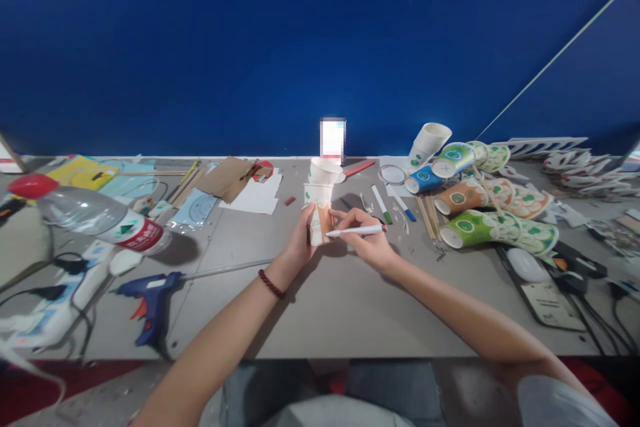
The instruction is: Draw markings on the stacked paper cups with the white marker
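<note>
The left hand is holding a patterned paper cup above the middle of the table, its fingers curling around the cup's left side. The right hand is pinching a white marker between thumb and fingers. The marker's tip is pointing at the cup wall; whether it is touching cannot be told. White cups are standing just behind. A glue gun is lying to the left.

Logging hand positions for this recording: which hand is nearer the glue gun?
Left. The left hand, holding a paper cup, is right of the glue gun and farther forward; the right hand, holding a marker, is farther right, past the cup.
</note>
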`<state>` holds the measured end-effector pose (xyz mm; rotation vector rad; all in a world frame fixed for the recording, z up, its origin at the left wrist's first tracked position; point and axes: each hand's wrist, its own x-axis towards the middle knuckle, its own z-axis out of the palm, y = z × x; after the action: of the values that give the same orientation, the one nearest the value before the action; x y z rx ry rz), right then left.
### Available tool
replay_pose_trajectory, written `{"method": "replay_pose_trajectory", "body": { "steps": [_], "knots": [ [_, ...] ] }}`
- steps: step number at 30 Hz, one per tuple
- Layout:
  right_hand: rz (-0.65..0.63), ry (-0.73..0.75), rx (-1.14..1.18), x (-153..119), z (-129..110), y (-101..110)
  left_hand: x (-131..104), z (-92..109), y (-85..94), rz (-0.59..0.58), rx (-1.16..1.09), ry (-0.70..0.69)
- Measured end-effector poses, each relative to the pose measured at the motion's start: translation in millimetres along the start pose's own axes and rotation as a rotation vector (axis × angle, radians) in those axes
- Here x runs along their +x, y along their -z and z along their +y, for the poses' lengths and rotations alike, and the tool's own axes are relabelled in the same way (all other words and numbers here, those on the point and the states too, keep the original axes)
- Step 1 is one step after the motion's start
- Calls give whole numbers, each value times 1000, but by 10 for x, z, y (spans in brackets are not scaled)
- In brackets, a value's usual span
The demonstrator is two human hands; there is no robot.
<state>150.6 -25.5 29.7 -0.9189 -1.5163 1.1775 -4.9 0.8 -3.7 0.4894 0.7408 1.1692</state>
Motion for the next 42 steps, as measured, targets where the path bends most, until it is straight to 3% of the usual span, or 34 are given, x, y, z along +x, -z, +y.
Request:
{"method": "replay_pose_trajectory", "body": {
  "steps": [10, 17, 23, 29, 36, 42],
  "knots": [
    [-27, 21, 12, 10, 9, 5, -11, 22, -45, 71, -13, 9],
    [-3, -12, 32, 11, -35, 10, -25, 20, -27, 12, -11, -9],
    [-57, 25, 18, -7, 35, 22, -17, 30, -61, 84, -27, 7],
    [-16, -12, 32, 9, -1, 24, -32, 29, -45, 22, -20, 2],
    [-47, 10, 4, -1, 30, 16, -28, 50, -86, 80, -22, 16],
    [12, -26, 26, 8, -8, 8, -18, 14, -26, 37, -10, 7]
  ]
}}
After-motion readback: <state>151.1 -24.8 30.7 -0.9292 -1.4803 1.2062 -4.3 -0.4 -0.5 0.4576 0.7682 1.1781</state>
